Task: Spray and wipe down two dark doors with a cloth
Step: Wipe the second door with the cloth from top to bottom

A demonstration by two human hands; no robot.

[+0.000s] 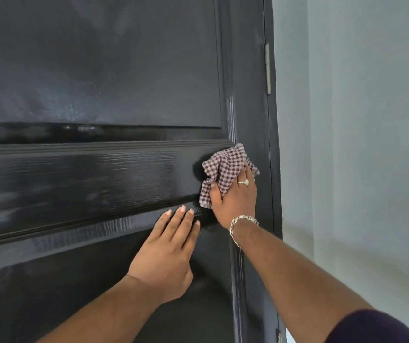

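From the head view, the right hand (235, 196) presses a crumpled checked cloth (223, 172) against the dark door (99, 82) near its hinge-side edge, the fingers curled over the fabric, which bunches above and left of the knuckles. The left hand (168, 253) lies flat on the panel just below, fingers straight and together. No writing is legible.

Right hand (235, 201): silver ring (244, 181) on finger, silver chain bracelet (241, 225) at wrist, dark purple sleeve (376, 328). Left hand (166, 253): bare.
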